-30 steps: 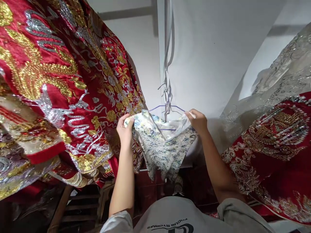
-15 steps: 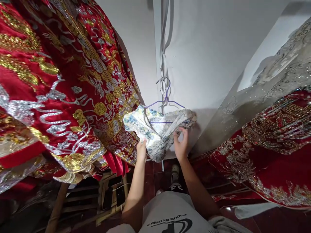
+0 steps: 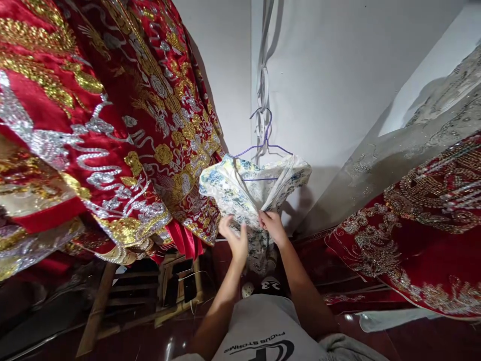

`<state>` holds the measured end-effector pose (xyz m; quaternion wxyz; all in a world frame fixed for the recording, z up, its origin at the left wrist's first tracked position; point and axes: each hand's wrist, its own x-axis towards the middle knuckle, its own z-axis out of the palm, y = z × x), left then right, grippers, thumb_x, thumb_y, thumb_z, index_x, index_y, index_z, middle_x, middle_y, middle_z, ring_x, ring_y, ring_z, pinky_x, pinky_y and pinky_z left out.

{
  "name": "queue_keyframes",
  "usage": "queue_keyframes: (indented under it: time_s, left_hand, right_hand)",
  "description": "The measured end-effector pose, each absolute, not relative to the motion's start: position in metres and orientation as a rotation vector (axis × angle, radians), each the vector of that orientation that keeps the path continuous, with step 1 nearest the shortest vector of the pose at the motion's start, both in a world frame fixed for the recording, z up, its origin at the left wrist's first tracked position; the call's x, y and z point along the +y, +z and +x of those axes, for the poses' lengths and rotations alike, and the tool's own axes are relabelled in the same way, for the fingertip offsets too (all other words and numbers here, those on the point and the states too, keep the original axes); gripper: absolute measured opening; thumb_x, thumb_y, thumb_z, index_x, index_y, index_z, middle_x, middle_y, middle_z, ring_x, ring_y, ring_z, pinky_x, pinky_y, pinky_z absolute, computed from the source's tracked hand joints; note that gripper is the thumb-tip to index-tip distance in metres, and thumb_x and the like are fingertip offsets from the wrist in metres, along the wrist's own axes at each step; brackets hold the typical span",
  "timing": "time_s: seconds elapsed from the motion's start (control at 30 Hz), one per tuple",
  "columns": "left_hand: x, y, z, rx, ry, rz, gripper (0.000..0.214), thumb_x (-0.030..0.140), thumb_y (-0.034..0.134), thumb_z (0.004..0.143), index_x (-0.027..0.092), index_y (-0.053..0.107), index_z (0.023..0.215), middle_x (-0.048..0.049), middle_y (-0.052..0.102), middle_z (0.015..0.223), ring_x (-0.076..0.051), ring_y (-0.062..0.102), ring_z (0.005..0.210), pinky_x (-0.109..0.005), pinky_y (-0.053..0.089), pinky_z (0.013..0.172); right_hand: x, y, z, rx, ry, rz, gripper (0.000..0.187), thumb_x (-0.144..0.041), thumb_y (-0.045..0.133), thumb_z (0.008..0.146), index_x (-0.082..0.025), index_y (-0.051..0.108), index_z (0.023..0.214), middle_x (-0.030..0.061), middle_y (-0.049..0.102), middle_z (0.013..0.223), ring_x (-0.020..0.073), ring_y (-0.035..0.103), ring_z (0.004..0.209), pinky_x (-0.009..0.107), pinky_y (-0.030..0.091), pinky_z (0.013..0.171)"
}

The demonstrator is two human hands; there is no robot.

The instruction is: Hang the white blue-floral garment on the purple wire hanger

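Note:
A white dress (image 3: 233, 188) with blue and yellow flowers hangs on a thin purple hanger (image 3: 267, 131) in front of me. The V of its neckline faces me, and the lower part hangs down toward the floor. At the bottom of the V, my right hand (image 3: 274, 228) pinches the front edge of the dress. My left hand (image 3: 236, 241) is beside it, at the lower left of the bodice. Its thumb and fingers are spread, with nothing held between them.
Red gowns with gold and silver embroidery (image 3: 161, 125) hang close on the left. Another beaded red gown (image 3: 424, 225) and a sheer pale fabric (image 3: 443, 113) are on the right. White straps (image 3: 264, 82) run down the wall to the hanger. A wooden chair (image 3: 165, 291) stands lower left.
My right hand has moved left and down onto the neckline's point and closed on it. My left hand has let go of the dress side and moved right. The dress's lower part now hangs down.

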<state>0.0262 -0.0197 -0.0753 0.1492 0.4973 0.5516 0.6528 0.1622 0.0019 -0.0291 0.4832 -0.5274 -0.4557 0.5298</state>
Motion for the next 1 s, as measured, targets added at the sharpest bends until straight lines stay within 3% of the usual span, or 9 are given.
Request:
queue_keyframes:
  time_s: [0.1,0.2,0.37,0.5,0.63,0.77,0.83,0.93,1.0]
  left_hand:
    - [-0.019,-0.074,0.051,1.263,1.571,1.702,0.014,0.019,0.055,0.092,0.021,0.055,0.106,-0.0071,0.061,0.099,-0.021,0.060,0.096,-0.034,0.048,0.087]
    - [-0.012,-0.069,0.059,1.110,1.435,1.795,0.011,0.013,0.051,0.091,0.022,0.049,0.085,-0.0005,0.054,0.078,-0.016,0.055,0.073,-0.027,0.044,0.069]
    - [-0.008,-0.057,0.050,1.023,1.371,1.970,0.015,0.017,0.050,0.095,0.021,0.050,0.080,-0.0017,0.052,0.078,-0.016,0.051,0.073,-0.027,0.040,0.067]
    - [-0.012,-0.048,0.051,1.044,1.223,2.060,0.016,0.015,0.046,0.094,0.022,0.047,0.080,-0.0018,0.050,0.078,-0.017,0.049,0.071,-0.028,0.038,0.066]
    - [-0.007,-0.042,0.055,1.104,1.004,2.159,0.018,0.007,0.045,0.085,0.023,0.047,0.077,-0.0025,0.050,0.079,-0.018,0.047,0.067,-0.029,0.035,0.063]
    - [0.016,-0.014,0.046,1.054,0.777,2.150,0.019,0.005,0.055,0.075,0.022,0.050,0.069,-0.0015,0.053,0.071,-0.018,0.049,0.065,-0.028,0.036,0.061]
    - [0.032,0.017,0.037,0.977,0.783,2.138,0.014,0.010,0.057,0.081,0.021,0.058,0.073,-0.0017,0.058,0.070,-0.018,0.053,0.066,-0.028,0.041,0.065]
    - [0.056,0.078,0.028,0.885,1.275,2.032,0.023,0.024,0.055,0.096,0.019,0.063,0.117,-0.0040,0.066,0.085,-0.019,0.061,0.076,-0.030,0.047,0.073]
    - [0.068,0.114,0.030,0.865,1.440,2.108,0.028,0.028,0.055,0.099,0.020,0.062,0.125,-0.0043,0.067,0.090,-0.018,0.062,0.080,-0.030,0.048,0.077]
  right_hand:
    - [-0.007,-0.023,0.163,-1.140,1.338,-1.250,0.055,-0.072,0.064,0.077,-0.021,0.055,0.059,-0.0026,0.047,0.049,0.0114,0.041,0.048,0.027,0.031,0.049]
    - [-0.015,-0.014,0.169,-1.214,1.316,-1.231,0.060,-0.076,0.062,0.077,-0.021,0.053,0.056,-0.0044,0.041,0.045,0.0101,0.036,0.045,0.026,0.029,0.048]
    - [-0.005,0.024,0.184,-1.097,1.287,-1.181,0.059,-0.077,0.069,0.071,-0.020,0.058,0.061,-0.0045,0.044,0.045,0.0092,0.036,0.044,0.025,0.028,0.046]
    - [0.030,0.077,0.188,-1.097,1.132,-1.128,0.051,-0.066,0.071,0.075,-0.018,0.062,0.064,-0.0019,0.052,0.048,0.0093,0.042,0.045,0.024,0.029,0.044]
    - [0.063,0.126,0.187,-1.123,0.968,-1.079,0.044,-0.057,0.067,0.083,-0.016,0.065,0.068,-0.0013,0.055,0.049,0.0087,0.045,0.045,0.022,0.031,0.044]
    - [0.069,0.136,0.182,-1.127,0.894,-1.059,0.043,-0.056,0.064,0.087,-0.017,0.064,0.070,-0.0025,0.055,0.048,0.0080,0.042,0.044,0.021,0.032,0.045]
    - [0.062,0.131,0.181,-1.174,0.896,-1.015,0.042,-0.056,0.063,0.089,-0.018,0.063,0.070,-0.0029,0.055,0.050,0.0080,0.043,0.045,0.021,0.032,0.046]
    - [0.051,0.125,0.181,-1.240,0.894,-0.968,0.039,-0.053,0.062,0.091,-0.019,0.062,0.072,-0.0031,0.054,0.053,0.0089,0.045,0.048,0.022,0.034,0.049]
    - [0.049,0.126,0.181,-1.276,0.874,-0.969,0.038,-0.051,0.060,0.092,-0.019,0.062,0.072,-0.0035,0.052,0.052,0.0093,0.044,0.048,0.023,0.034,0.050]
